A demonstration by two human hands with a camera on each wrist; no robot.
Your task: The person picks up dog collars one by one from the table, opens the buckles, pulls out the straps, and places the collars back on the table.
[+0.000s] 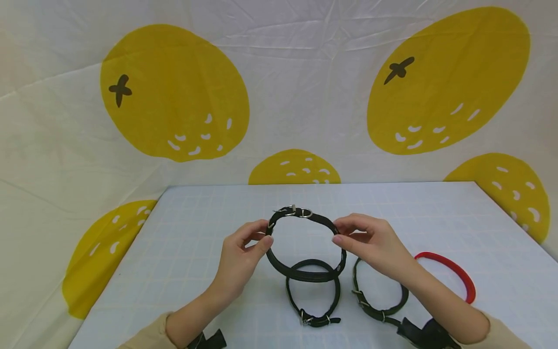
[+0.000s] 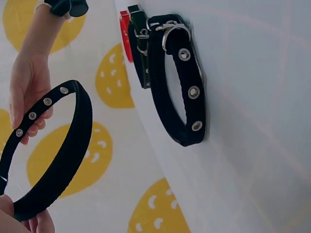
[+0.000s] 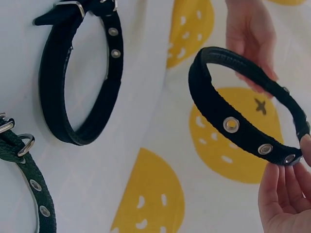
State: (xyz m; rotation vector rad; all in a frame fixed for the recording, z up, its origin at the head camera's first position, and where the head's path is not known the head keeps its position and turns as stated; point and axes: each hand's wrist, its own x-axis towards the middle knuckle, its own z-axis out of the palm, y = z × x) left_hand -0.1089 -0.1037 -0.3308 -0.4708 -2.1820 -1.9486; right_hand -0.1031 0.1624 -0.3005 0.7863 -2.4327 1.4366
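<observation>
A black dog collar (image 1: pixel 305 277), buckled into a loop, hangs over the table between both hands. My left hand (image 1: pixel 240 254) pinches its left side between thumb and fingers, and my right hand (image 1: pixel 372 238) pinches the opposite side. Its metal buckle and ring sit at the top of the loop in the head view. Metal eyelets run along the held band in both wrist views. Behind the held loop, a second black collar (image 2: pixel 158 92) lies on the table, buckle toward the near edge. To its right is a dark green collar (image 3: pixel 39 187), also buckled, below my right forearm.
A red collar (image 1: pixel 453 267) lies on the right, partly hidden by my right forearm. The white table (image 1: pixel 196 218) shows a faint grid. Behind it hangs a white cloth (image 1: pixel 296 87) printed with yellow fruit. A black wrist-worn device (image 1: pixel 429 334) shows under the right forearm.
</observation>
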